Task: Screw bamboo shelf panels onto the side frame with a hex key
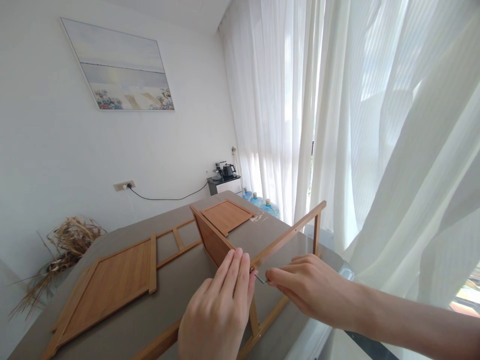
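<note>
My right hand [309, 286] pinches a small bent metal hex key [261, 279]. The key's other end meets a bolt [252, 270] in the wooden rail [285, 239]. My left hand [217, 307] is closed over the corner where that rail meets an upright wooden panel [212, 235], its fingers pressed together on the wood. The thumb is mostly hidden, and so is part of the joint. Rail and panel belong to a partly joined wooden frame, with a lower rail [275, 312] below my hands.
A large framed wooden panel [112, 282] lies flat on the brown-grey table [176, 305] at left. Behind it are a ladder-like frame [178, 239] and a smaller panel [227, 215]. Sheer curtains [273, 115] hang at right. Water bottles [268, 207] stand beyond the table, near a kettle [228, 170].
</note>
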The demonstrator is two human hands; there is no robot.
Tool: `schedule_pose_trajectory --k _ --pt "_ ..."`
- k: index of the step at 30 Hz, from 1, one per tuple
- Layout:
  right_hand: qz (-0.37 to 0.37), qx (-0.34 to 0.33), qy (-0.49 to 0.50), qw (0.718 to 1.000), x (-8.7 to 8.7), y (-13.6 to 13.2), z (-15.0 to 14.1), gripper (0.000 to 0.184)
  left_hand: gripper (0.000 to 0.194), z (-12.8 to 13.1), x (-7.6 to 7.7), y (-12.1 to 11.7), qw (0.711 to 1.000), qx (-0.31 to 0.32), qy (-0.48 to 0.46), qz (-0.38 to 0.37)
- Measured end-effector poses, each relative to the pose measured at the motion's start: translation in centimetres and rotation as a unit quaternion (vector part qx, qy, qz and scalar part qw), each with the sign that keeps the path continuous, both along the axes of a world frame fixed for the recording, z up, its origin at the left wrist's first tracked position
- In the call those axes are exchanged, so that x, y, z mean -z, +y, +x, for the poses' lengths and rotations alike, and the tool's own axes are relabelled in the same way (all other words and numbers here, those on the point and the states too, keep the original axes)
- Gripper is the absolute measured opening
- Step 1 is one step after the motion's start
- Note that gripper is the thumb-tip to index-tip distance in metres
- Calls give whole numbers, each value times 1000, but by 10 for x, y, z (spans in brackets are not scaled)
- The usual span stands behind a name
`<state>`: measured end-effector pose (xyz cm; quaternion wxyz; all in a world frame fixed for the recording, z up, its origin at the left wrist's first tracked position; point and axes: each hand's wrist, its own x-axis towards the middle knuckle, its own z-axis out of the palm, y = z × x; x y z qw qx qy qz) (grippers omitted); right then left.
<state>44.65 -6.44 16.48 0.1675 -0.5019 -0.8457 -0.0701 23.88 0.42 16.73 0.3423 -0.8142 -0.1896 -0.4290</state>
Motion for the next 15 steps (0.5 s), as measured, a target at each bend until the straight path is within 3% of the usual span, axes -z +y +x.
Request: schedule_pose_trajectory --k 6,15 --pt "60 -2 -85 995 -6 11 13 18 25 -1 0 0 1000 -6 2 -4" --pt "50 21 -147 988 -15 9 11 18 24 -1 2 1 1000 -1 -2 -7"
